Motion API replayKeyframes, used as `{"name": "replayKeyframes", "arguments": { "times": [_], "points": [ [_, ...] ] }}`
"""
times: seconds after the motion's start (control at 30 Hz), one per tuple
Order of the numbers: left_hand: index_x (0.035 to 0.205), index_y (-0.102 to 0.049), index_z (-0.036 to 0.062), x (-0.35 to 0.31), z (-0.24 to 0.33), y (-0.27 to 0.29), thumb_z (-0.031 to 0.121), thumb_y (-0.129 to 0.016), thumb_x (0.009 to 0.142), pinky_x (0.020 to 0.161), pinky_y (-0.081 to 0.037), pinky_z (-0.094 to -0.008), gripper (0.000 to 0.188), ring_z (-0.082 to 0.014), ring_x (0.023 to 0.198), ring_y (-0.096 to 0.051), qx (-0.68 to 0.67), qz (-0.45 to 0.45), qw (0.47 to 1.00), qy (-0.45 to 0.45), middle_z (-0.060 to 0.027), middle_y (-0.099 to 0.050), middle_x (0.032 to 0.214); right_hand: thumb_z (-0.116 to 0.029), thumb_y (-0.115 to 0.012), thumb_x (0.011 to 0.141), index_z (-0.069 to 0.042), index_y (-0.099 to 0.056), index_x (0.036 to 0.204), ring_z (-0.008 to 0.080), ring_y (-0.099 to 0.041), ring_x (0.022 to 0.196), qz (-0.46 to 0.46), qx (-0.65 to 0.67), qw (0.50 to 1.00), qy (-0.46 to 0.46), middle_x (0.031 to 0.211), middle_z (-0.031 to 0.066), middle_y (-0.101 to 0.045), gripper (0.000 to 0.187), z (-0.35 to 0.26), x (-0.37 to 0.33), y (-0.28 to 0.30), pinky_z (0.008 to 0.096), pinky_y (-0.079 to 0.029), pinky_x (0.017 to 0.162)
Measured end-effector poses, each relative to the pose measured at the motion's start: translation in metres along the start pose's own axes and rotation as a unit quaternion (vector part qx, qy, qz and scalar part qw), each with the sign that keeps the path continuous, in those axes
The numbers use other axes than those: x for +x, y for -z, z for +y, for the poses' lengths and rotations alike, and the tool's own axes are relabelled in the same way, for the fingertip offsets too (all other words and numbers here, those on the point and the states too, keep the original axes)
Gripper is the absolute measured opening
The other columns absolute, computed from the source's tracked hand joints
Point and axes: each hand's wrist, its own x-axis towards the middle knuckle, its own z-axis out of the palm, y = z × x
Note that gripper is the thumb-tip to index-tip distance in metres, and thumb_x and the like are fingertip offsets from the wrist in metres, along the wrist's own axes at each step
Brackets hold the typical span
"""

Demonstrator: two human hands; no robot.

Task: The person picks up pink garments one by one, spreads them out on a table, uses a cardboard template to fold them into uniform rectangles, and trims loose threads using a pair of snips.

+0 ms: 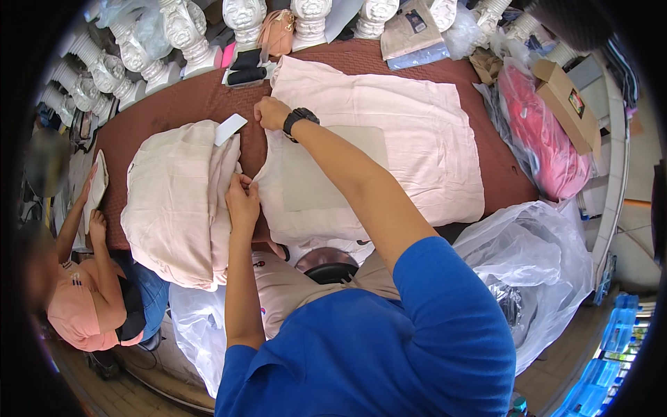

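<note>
A pale pink cloth garment [431, 153] lies spread out before me on the brown-covered table. On it rests a flat grey-beige rectangular sheet [313, 184], partly hidden under my right forearm. My left hand [242, 201] is closed, pinching the garment's left edge near its lower corner. Farther up that same side, my right hand [271, 113], with a black watch above it, has its fingers closed at the garment's edge. Close to my left hand stands a thick pile of folded pale pink cloth [170, 201]. A small white card [230, 129] lies on the pile's far right corner.
White ornate pedestals [184, 35] line the far edge. A tan bag [276, 33] and packaged garments [410, 35] lie there. At right are red bagged cloth [538, 125] and a cardboard box [570, 104]. Clear plastic [535, 257] hangs nearby. A co-worker [90, 299] sits left, holding cloth.
</note>
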Motion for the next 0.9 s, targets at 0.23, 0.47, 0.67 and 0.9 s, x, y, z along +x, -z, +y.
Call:
{"name": "replayKeyframes", "arguments": {
  "times": [0.23,0.47,0.67,0.9],
  "points": [
    [0.095,-0.068,0.0026,0.0,-0.024,-0.01,-0.002,-0.058,0.083,0.068,-0.048,-0.0326,0.017,-0.0214,0.07,-0.061,0.025,0.035,0.991,-0.126,-0.0112,-0.068,0.085,-0.002,-0.066,0.067,-0.011,-0.064,0.074,0.0311,-0.063,0.088,-0.171,-0.11,0.975,0.086,0.085,0.01,-0.065,0.011,0.01,0.012,0.026,0.0422,-0.05,0.076],
    [0.095,-0.069,0.0002,-0.005,-0.015,-0.003,0.008,-0.064,0.086,0.063,-0.047,-0.0261,0.013,-0.0106,0.065,-0.056,-0.046,0.007,0.999,0.002,-0.0042,-0.067,0.078,-0.001,-0.067,0.066,-0.01,-0.066,0.075,0.0301,-0.062,0.093,-0.32,-0.132,0.934,0.089,0.088,0.0093,-0.064,0.013,-0.008,0.023,0.053,0.039,-0.05,0.078],
    [0.093,-0.066,0.0008,-0.006,-0.009,-0.001,0.004,-0.063,0.086,0.067,-0.046,-0.0261,0.009,-0.0109,0.069,-0.056,-0.046,-0.001,0.999,-0.011,-0.0045,-0.066,0.08,-0.004,-0.071,0.069,-0.009,-0.064,0.079,0.0302,-0.06,0.099,-0.359,-0.187,0.908,0.103,0.092,0.0085,-0.064,0.014,-0.014,0.019,0.063,0.0393,-0.05,0.078],
    [0.09,-0.064,0.0014,-0.007,-0.003,-0.004,-0.001,-0.062,0.082,0.073,-0.048,-0.0374,0.009,-0.0283,0.078,-0.06,-0.032,0.012,0.999,-0.04,-0.0137,-0.062,0.083,-0.007,-0.071,0.073,-0.006,-0.06,0.083,0.0332,-0.06,0.092,-0.155,-0.038,0.986,0.047,0.091,0.0117,-0.062,0.015,0.009,0.019,0.046,0.0413,-0.048,0.077]
  ]
}}
